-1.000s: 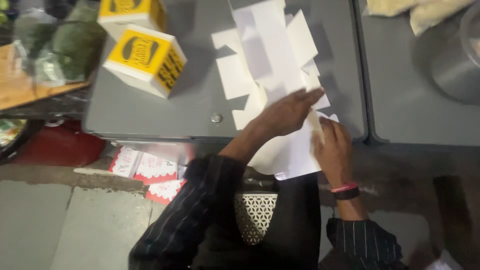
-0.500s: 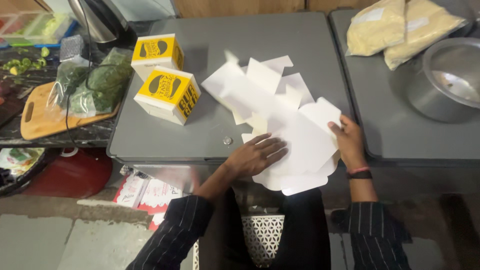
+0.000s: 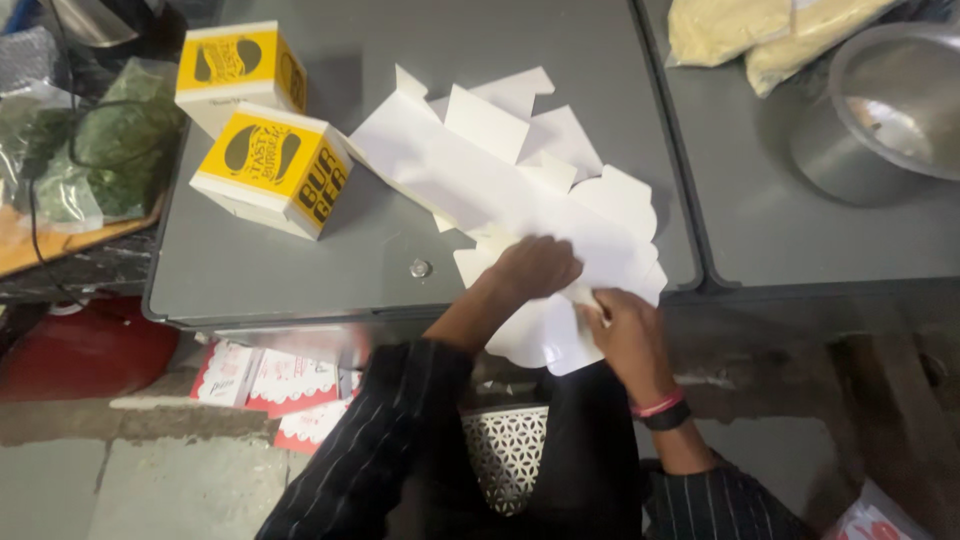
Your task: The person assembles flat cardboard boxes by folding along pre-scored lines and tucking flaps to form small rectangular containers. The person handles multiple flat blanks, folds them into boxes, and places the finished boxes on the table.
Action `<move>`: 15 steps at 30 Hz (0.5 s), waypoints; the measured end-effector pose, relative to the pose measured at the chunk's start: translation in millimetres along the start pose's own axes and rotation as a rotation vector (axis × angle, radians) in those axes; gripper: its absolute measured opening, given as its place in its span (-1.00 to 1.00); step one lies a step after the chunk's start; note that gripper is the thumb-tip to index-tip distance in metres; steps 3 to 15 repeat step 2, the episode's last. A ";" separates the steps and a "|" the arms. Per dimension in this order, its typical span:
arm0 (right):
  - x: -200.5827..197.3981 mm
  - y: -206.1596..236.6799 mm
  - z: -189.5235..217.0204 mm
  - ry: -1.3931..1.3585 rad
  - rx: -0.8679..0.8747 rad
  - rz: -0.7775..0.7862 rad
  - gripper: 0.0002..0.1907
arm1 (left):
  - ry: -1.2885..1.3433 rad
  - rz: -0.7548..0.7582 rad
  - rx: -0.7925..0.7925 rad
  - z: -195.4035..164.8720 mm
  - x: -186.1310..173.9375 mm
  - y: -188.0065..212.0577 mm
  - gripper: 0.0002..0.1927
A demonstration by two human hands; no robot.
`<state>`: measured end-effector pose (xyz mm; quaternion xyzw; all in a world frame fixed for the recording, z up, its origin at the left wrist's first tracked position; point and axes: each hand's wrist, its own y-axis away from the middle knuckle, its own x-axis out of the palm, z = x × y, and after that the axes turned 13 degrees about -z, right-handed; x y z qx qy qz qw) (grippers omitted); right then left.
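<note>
Flat white cardboard box blanks [image 3: 500, 170] lie fanned in a loose pile on the grey worktop [image 3: 300, 270], their near edge hanging over the worktop's front rim toward you. Your left hand [image 3: 535, 268] rests on the near part of the pile, fingers curled down onto the card — pressing or gripping, cannot tell which. Your right hand [image 3: 625, 335] is just beside it at the overhanging edge, fingers pinched on a flap of the white card.

Left of the blanks, two folded yellow-and-white boxes [image 3: 272, 170] stand on the same worktop, one behind the other, close together. Further left — a wooden cutting board [image 3: 50, 250] with bagged greens [image 3: 100, 150]. On the neighbouring worktop to the right, a steel pot [image 3: 880, 110] and two pale filled bags [image 3: 760, 35] behind it. Below the worktop, red-and-white printed cartons [image 3: 270, 385] lie on the floor, and a white lattice basket [image 3: 505, 450] sits near your lap.
</note>
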<state>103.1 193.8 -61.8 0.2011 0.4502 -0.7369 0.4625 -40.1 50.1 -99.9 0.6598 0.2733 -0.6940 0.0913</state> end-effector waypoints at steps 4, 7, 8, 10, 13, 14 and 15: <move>2.4 -10.4 -5.2 0.008 0.315 0.182 -0.70 | -0.025 0.100 -0.031 1.8 1.0 -26.1 -0.72; 2.4 -10.4 -5.2 0.008 0.315 0.182 -0.70 | -0.025 0.100 -0.031 1.8 1.0 -26.1 -0.72; 2.4 -10.4 -5.2 0.008 0.315 0.182 -0.70 | -0.025 0.100 -0.031 1.8 1.0 -26.1 -0.72; 2.4 -10.4 -5.2 0.008 0.315 0.182 -0.70 | -0.025 0.100 -0.031 1.8 1.0 -26.1 -0.72; 2.4 -10.4 -5.2 0.008 0.315 0.182 -0.70 | -0.025 0.100 -0.031 1.8 1.0 -26.1 -0.72; 2.4 -10.4 -5.2 0.008 0.315 0.182 -0.70 | -0.025 0.100 -0.031 1.8 1.0 -26.1 -0.72; 2.4 -10.4 -5.2 0.008 0.315 0.182 -0.70 | -0.025 0.100 -0.031 1.8 1.0 -26.1 -0.72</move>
